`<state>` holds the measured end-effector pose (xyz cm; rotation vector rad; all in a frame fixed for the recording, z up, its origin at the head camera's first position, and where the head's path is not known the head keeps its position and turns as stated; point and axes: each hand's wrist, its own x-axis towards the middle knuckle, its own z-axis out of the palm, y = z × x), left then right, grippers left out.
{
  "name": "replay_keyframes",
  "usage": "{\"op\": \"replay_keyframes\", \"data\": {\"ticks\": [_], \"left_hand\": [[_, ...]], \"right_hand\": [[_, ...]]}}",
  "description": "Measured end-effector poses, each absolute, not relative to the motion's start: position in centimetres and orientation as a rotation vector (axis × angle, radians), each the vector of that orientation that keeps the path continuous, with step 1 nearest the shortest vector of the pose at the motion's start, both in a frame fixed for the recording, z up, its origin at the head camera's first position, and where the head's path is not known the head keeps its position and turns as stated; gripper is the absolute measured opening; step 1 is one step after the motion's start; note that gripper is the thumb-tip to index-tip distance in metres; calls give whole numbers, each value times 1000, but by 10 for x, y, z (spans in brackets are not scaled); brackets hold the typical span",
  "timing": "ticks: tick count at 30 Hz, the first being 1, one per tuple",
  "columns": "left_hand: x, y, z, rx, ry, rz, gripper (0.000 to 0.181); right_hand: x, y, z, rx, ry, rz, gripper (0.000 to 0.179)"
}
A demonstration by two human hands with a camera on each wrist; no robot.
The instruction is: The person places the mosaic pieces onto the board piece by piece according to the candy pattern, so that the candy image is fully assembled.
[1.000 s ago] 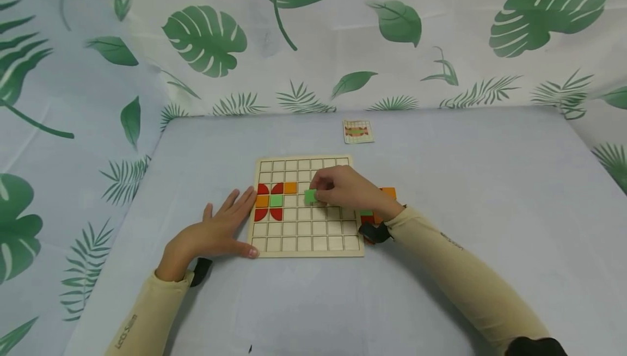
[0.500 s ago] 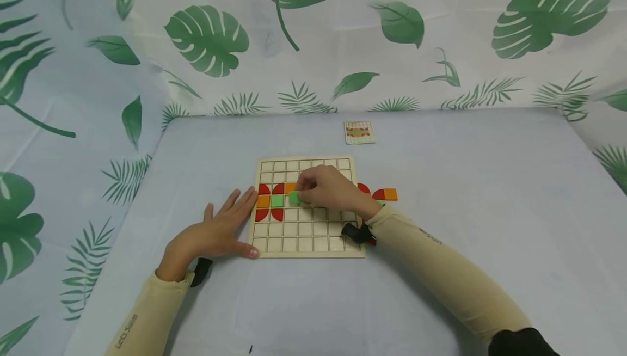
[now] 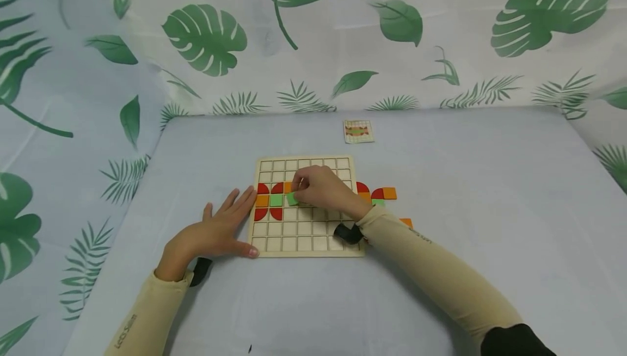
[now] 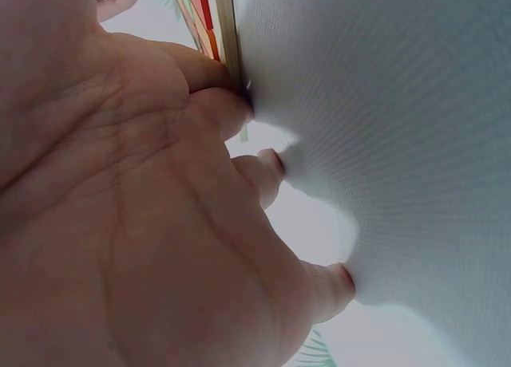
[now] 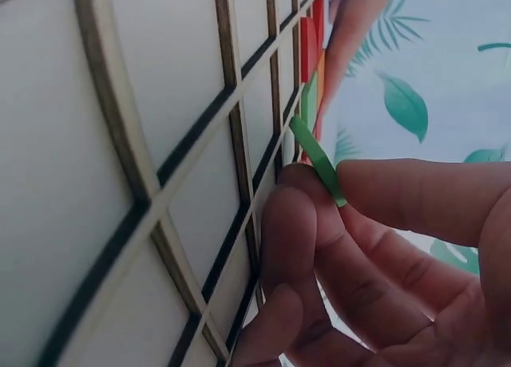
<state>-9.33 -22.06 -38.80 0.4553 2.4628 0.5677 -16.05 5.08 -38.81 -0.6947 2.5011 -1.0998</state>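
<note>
A wooden grid board [image 3: 313,244] lies on the table with red quarter-round, orange and green tiles set in its left columns. My right hand [image 3: 325,190] pinches a green square tile [image 3: 292,198] between thumb and fingers, just right of the green tile [image 3: 276,200] seated in the middle row. In the right wrist view the pinched tile [image 5: 318,159] is tilted, one edge at the grid. My left hand [image 3: 215,236] rests with spread fingers against the board's left edge; in the left wrist view the fingertips [image 4: 345,279] touch the cloth.
Loose red, orange [image 3: 389,193] and green [image 3: 377,202] tiles lie right of the board, partly hidden by the right forearm. A small pattern card [image 3: 358,132] lies behind the board. Leaf-printed cloth [image 3: 313,35] stands at the back and left.
My right hand has moved left over the board with the green tile, then only slightly in the last half second, the tile turning a little. The left hand has stayed still.
</note>
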Motion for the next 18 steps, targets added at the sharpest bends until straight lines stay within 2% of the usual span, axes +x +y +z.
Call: {"op": "replay_keyframes", "data": {"ticks": [7,18], "left_hand": [[-94,-222,-389,462,2466,568,129],[-93,-222,-389,461,2467,561,129]], "right_hand": [[-156,42,-392,-677,2566,-1107,3],[-152,31,-389,-626,2606,-1077,11]]}}
